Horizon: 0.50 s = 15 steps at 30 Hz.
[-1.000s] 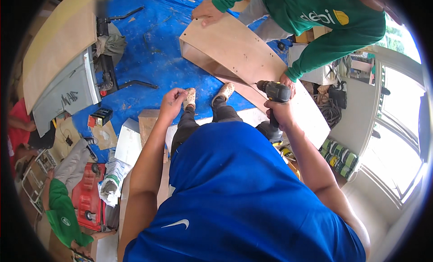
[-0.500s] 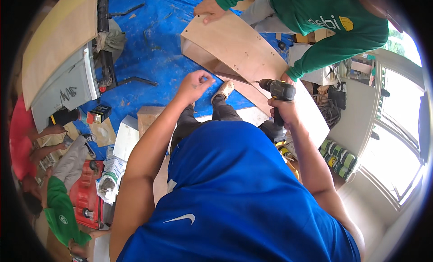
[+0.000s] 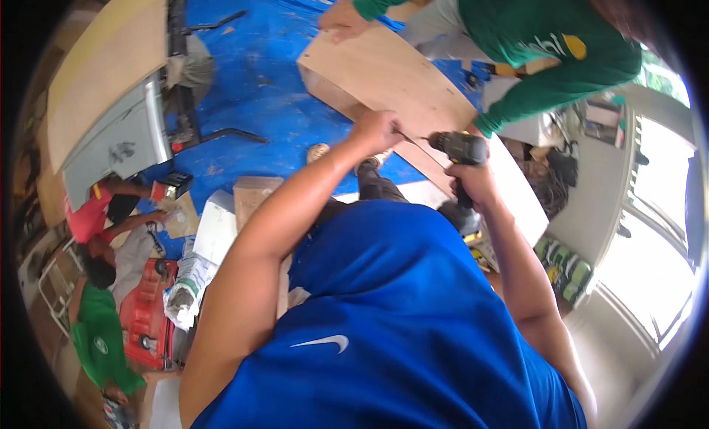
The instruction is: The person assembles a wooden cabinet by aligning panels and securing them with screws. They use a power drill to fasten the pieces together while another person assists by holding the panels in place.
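1. While the right hand point(image 3: 473, 184) wraps around the grip of a black cordless drill point(image 3: 461, 147) in the head view, the tool's nose points left, in front of a long pale wooden box point(image 3: 395, 71).
2. The left hand point(image 3: 378, 132) reaches across the body to just beside that nose, its fingers drawn narrowly together. A thin dark sliver shows between; I cannot tell whether the fingers hold it or whether it belongs to the drill.
3. The wooden box lies slantwise, from the upper middle toward the right, partly over a blue tarp point(image 3: 247, 89). Whether the drill touches it cannot be told.
4. Across from the wearer, a co-worker in a green top point(image 3: 546, 82) rests one hand point(image 3: 343, 19) on the far upper end of the box; their other hand is mostly hidden behind the drill.
5. At lower left, a person in a red shirt point(image 3: 87, 216) and another in a green shirt point(image 3: 100, 337) are near a red plastic piece point(image 3: 148, 311).
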### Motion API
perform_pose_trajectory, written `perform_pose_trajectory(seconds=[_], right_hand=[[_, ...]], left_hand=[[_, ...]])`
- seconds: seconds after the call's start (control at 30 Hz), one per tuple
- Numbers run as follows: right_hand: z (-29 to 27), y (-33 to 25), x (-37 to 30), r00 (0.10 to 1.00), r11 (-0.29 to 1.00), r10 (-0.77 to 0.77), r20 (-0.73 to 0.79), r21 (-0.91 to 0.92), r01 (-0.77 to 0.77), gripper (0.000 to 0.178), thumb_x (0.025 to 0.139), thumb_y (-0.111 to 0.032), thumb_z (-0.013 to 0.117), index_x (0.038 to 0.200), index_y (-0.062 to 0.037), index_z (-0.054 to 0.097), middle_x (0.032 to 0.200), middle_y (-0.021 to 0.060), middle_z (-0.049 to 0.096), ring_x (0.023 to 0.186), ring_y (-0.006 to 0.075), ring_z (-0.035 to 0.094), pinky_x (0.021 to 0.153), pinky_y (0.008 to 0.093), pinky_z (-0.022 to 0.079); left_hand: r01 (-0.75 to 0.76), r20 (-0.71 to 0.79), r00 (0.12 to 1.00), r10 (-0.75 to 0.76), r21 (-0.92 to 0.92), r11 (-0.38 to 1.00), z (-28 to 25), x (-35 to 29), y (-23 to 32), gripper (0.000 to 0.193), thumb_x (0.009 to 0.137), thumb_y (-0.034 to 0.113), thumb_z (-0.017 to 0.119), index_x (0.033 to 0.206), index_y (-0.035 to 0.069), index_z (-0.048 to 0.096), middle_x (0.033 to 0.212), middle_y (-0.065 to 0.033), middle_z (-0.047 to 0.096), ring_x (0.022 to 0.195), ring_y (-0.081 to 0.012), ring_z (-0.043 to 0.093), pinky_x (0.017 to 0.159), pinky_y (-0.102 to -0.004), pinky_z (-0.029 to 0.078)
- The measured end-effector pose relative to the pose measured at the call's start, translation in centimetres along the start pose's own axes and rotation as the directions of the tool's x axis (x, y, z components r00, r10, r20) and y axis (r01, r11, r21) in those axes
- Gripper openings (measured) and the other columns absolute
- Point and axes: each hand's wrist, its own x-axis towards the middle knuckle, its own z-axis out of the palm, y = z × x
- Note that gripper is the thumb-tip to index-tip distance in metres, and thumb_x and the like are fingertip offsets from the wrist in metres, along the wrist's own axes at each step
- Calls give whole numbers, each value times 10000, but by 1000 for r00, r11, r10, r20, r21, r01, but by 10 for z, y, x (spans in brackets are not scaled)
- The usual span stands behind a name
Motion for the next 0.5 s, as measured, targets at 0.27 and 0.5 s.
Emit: perform_pose_trajectory(seconds=[0.27, 0.5], right_hand=[[-11, 16, -10, 999, 998, -38, 22, 46, 37, 512, 759, 20, 620, 1244, -117, 530, 825, 28, 554, 519, 155, 545, 463, 291, 483], [-8, 4, -14, 996, 999, -44, 76, -9, 44, 336, 741, 24, 619, 1058, -72, 562, 731, 61, 569, 482, 188, 554, 439, 310, 468]], left_hand=[[-29, 76, 997, 20, 112, 993, 89, 48, -20, 358, 631, 138, 737, 989, 128, 745, 1008, -172, 722, 977, -353, 688, 830, -464, 553], [-189, 28, 982, 188, 258, 948, 67, 31, -2, 309, 656, 87, 716, 963, 123, 711, 934, -138, 714, 942, -362, 676, 823, -463, 535]])
